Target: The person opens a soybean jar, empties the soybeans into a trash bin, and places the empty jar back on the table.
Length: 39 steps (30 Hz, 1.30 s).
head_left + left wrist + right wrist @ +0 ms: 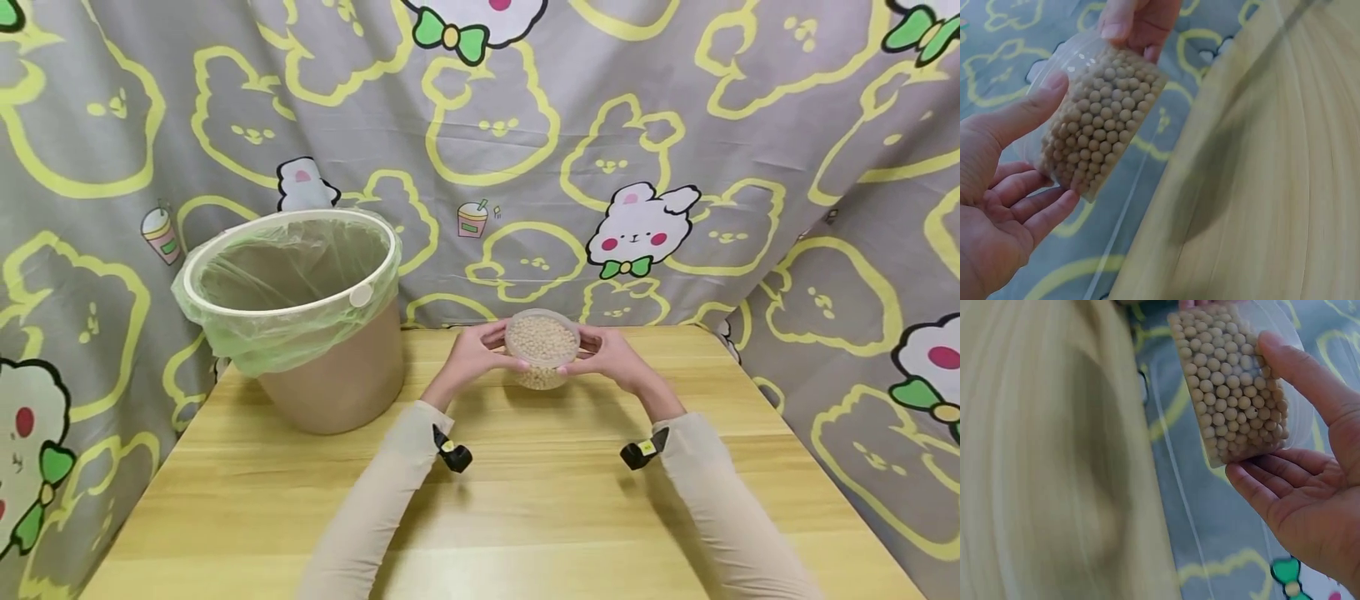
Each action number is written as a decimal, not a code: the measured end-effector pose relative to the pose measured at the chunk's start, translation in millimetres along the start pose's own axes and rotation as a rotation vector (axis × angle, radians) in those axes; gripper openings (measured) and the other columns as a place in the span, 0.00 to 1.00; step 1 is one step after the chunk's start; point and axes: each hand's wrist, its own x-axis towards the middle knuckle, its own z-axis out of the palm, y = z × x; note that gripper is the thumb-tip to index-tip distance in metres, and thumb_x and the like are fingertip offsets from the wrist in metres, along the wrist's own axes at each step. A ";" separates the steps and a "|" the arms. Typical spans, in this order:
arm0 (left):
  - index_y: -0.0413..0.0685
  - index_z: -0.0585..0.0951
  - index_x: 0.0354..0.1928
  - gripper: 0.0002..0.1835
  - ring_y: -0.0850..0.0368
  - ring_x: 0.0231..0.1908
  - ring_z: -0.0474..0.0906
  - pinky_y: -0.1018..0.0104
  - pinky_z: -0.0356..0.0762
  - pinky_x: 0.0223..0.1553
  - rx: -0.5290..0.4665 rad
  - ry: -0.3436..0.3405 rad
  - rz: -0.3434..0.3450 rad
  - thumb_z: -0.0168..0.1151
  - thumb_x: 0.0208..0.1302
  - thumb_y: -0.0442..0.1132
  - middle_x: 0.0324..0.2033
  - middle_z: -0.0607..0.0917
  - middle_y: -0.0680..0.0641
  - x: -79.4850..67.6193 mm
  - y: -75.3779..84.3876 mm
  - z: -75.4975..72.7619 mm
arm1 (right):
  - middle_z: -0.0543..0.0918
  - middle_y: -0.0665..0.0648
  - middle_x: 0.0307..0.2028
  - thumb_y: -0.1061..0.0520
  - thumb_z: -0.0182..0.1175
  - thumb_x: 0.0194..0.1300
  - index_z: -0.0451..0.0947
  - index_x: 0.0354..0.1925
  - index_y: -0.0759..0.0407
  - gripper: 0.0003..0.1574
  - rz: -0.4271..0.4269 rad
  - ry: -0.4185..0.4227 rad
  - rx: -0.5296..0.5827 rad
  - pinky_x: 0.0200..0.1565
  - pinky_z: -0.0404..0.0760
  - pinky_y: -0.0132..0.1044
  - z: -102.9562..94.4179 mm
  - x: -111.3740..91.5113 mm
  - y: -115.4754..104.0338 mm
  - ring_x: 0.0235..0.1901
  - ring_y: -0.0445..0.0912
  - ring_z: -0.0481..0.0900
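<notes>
Sleeves [378, 508] reach far; left hand [474, 358] and right hand [617, 360], half-curled, grip the filled tub [542, 348]. Keep it level; whether it's lidded, hard to tell!

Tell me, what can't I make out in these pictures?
Bottom of the bin: head view, hidden behind its near side and the green liner.
Number of pale balls in the tub: both wrist views, outer balls hide inner ones.
Rest of the right hand: left wrist view, cut off by the top edge.
Yellow labels at the wrists: head view, too small to read.
Tabletop grain: right wrist view, blurred.
</notes>
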 end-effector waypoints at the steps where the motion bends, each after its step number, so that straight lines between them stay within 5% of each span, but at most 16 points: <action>1: 0.48 0.78 0.67 0.43 0.51 0.64 0.79 0.56 0.78 0.64 0.007 -0.003 -0.001 0.85 0.44 0.35 0.64 0.82 0.46 -3.1 -0.2 -5.3 | 0.71 0.68 0.71 0.65 0.78 0.52 0.64 0.74 0.67 0.55 -0.010 -0.005 0.001 0.62 0.79 0.35 5.6 1.7 -0.1 0.70 0.60 0.71; 13: 0.46 0.77 0.68 0.45 0.47 0.64 0.79 0.58 0.78 0.63 0.034 0.000 -0.081 0.84 0.44 0.32 0.64 0.81 0.43 -31.4 -14.8 -45.6 | 0.73 0.67 0.69 0.65 0.79 0.51 0.68 0.71 0.68 0.52 -0.037 -0.042 0.017 0.65 0.77 0.45 55.0 15.2 3.3 0.68 0.60 0.74; 39: 0.38 0.73 0.70 0.45 0.42 0.67 0.75 0.60 0.78 0.63 -0.017 -0.040 -0.116 0.80 0.47 0.27 0.68 0.75 0.38 -37.8 -51.1 -63.1 | 0.68 0.71 0.71 0.65 0.80 0.49 0.63 0.72 0.73 0.57 -0.002 -0.060 0.010 0.65 0.76 0.43 84.6 29.9 24.3 0.70 0.62 0.71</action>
